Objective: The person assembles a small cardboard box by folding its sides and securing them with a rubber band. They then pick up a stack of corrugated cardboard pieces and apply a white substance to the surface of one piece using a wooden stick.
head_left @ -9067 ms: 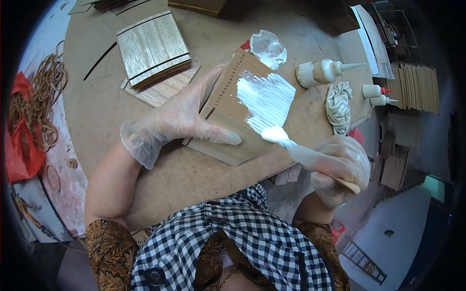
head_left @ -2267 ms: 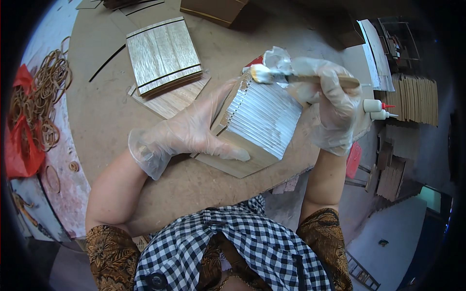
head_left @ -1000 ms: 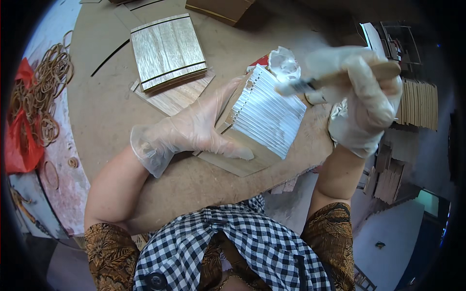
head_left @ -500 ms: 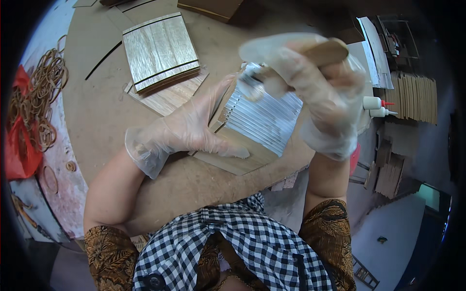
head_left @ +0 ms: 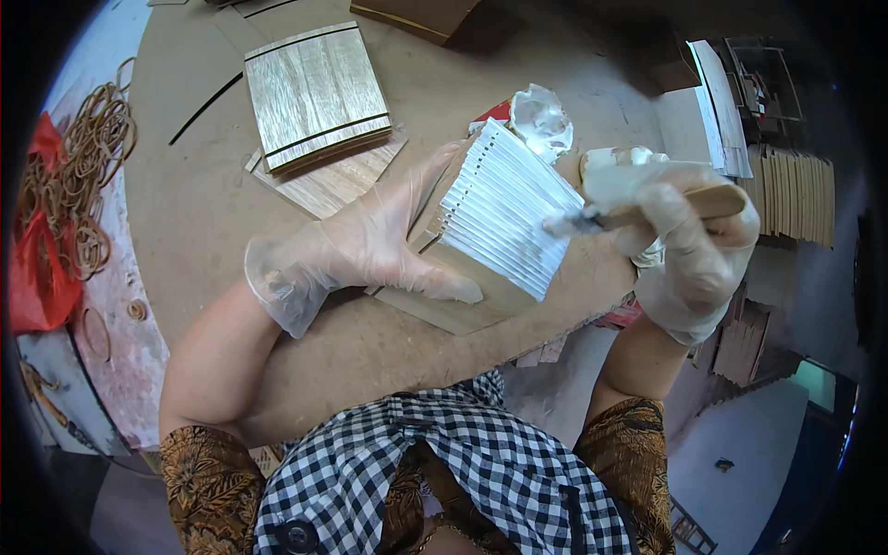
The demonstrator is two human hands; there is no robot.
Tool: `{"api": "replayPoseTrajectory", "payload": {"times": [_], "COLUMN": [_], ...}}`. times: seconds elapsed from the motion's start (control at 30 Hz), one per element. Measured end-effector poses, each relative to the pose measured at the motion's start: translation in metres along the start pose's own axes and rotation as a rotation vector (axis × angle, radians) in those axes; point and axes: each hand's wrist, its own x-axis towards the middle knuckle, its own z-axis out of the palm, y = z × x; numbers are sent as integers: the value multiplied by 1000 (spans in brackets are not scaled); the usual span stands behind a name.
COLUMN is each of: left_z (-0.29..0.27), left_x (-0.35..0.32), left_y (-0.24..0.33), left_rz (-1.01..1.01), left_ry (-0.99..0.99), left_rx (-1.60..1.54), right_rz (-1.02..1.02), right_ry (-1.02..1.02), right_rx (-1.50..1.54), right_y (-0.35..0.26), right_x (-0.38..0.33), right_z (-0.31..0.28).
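Note:
My left hand (head_left: 370,240), in a clear glove, grips a wooden block (head_left: 490,268) by its left end, thumb along the near side and fingers around the far side. The block's ridged top face (head_left: 509,203) is coated in wet-looking white, with a row of dark dots along its left edge. In my gloved right hand (head_left: 694,240) is a brush (head_left: 638,217) with a wooden handle. Its white-smeared bristles, blurred, meet the right part of the ridged face. Beyond the block stands a small white-crusted container (head_left: 541,120); another white-smeared thing (head_left: 610,162) is partly hidden behind my right hand.
A stack of curved wooden panels (head_left: 319,92) with dark stripes lies at the far left, on a thin wooden sheet (head_left: 338,180). Rubber bands (head_left: 88,157) and a red plastic bag (head_left: 42,277) are at the left edge. Brown boards (head_left: 791,194) stand at the right.
My right hand has moved right and slightly nearer, taking the brush from the block's far left corner to its right side. The white-crusted container now shows. My left hand keeps its grip.

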Motion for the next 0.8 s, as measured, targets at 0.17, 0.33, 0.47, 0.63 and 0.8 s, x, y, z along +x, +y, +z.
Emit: {"api": "replayPoseTrajectory", "payload": {"times": [0.17, 0.33, 0.47, 0.63, 0.8], "left_z": [-1, -1, -2, 1, 1], "left_x": [-2, 0, -2, 1, -1], "left_y": [2, 6, 6, 4, 4], "left_rz": [0, -3, 16, 13, 29], "left_ry": [8, -37, -14, -6, 12], "left_rx": [-25, -74, 33, -77, -45], "right_rz": [54, -25, -109, -28, 55], "right_ry": [-69, -96, -148, 127, 11], "right_rx": [13, 129, 197, 300, 86], "right_y": [11, 11, 10, 7, 0], "right_x": [4, 26, 36, 10, -11], "right_z": [20, 59, 63, 14, -7]}}
